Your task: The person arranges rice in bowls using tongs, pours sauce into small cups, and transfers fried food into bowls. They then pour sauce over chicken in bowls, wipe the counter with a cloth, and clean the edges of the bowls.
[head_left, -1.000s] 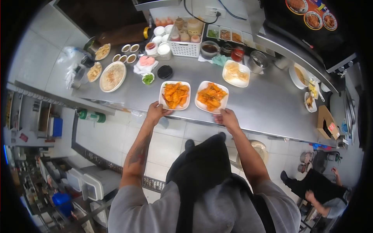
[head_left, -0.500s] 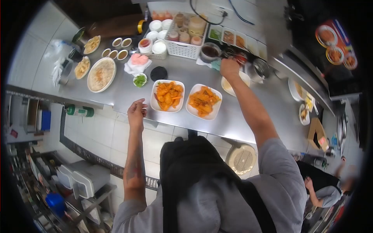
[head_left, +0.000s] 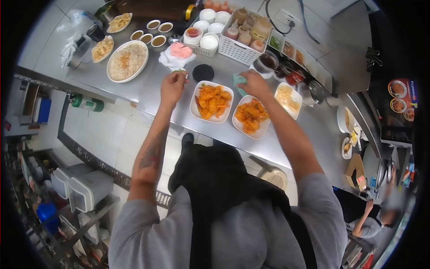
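Bunched together, the fingers of my left hand [head_left: 174, 88] are at the near edge of a small white bowl [head_left: 179, 70], mostly hidden by the hand. What they pinch, if anything, is too small to make out. My right hand [head_left: 254, 84] grips a green cloth [head_left: 239, 84] just above the steel counter. Between and below my hands stand two square white bowls of orange glazed fried pieces, the left bowl [head_left: 197, 112] and the right bowl [head_left: 251, 132]. A round black lid [head_left: 203, 72] lies behind the left one.
An oval plate of rice [head_left: 127, 62], sauce cups [head_left: 146, 38] and plates of fries [head_left: 102, 48] stand at left. Behind are a white basket of bottles [head_left: 242, 50], a dark sauce container [head_left: 267, 62] and another white dish [head_left: 288, 99]. A co-worker [head_left: 369, 222] is at lower right.
My left hand has moved forward and right to the small bowl. My right hand has drawn back from beside the sauce container, bringing the green cloth nearer. The view has shifted.
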`<state>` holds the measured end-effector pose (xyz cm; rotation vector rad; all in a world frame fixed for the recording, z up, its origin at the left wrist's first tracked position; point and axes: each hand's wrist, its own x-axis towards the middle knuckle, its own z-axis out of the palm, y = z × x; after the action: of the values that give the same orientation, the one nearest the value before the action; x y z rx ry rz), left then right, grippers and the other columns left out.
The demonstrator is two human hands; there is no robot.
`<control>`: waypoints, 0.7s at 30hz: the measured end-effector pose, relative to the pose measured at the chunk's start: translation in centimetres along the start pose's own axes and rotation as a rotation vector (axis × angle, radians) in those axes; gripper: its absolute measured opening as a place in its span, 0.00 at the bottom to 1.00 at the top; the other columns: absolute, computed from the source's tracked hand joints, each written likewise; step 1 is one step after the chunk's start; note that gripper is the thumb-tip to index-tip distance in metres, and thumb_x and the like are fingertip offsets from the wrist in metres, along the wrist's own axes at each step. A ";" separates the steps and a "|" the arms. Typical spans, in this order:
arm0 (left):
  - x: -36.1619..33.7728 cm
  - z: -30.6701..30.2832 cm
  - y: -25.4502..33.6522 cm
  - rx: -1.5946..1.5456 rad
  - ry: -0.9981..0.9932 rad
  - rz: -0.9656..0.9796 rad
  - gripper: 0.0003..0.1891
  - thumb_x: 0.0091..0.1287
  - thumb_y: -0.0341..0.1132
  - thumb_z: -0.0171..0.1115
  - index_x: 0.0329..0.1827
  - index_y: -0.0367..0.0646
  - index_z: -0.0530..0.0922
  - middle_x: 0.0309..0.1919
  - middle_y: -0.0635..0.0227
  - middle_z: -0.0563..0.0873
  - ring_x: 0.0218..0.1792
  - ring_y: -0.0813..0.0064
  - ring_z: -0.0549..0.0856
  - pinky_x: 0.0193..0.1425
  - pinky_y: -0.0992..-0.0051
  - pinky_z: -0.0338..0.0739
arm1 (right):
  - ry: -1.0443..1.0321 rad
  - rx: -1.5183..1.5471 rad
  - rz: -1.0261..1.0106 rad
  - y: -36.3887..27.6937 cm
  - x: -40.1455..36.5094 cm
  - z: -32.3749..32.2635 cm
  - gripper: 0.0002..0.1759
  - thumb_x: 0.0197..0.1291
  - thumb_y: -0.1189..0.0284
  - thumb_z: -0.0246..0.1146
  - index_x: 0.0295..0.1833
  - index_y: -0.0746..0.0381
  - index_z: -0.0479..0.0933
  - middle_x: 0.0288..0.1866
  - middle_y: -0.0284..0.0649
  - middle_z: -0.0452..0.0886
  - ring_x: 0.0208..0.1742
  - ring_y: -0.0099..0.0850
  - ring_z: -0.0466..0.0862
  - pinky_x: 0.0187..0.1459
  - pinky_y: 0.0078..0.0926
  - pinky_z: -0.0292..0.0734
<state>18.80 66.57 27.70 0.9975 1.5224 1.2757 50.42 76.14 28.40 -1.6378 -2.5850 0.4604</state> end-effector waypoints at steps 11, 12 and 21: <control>-5.8 -1.0 -6.6 0.081 -0.371 -0.214 0.18 0.77 0.36 0.55 0.61 0.30 0.79 0.37 0.56 0.89 0.34 0.68 0.91 0.39 0.69 0.84 | 0.616 0.882 0.274 3.2 -6.0 -5.5 0.17 0.66 0.76 0.64 0.60 0.59 0.80 0.47 0.33 0.85 0.42 0.22 0.82 0.44 0.22 0.79; -6.2 -0.6 -7.5 -0.071 -0.385 -0.279 0.19 0.76 0.34 0.55 0.63 0.30 0.77 0.37 0.54 0.88 0.33 0.68 0.92 0.38 0.70 0.85 | 0.692 0.989 0.349 2.4 -7.8 -7.4 0.19 0.66 0.77 0.63 0.62 0.60 0.78 0.50 0.35 0.84 0.45 0.25 0.82 0.45 0.24 0.79; -0.8 -3.8 -7.2 0.177 -0.441 -0.058 0.15 0.72 0.28 0.56 0.59 0.36 0.82 0.33 0.51 0.89 0.26 0.67 0.91 0.36 0.70 0.85 | 0.593 1.167 0.571 -1.0 -13.9 -8.8 0.19 0.73 0.68 0.62 0.65 0.62 0.72 0.47 0.40 0.83 0.33 0.24 0.78 0.36 0.22 0.75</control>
<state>15.09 63.74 20.97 1.2443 1.3197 0.8190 57.40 65.36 38.66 -1.5711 -0.9879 1.0249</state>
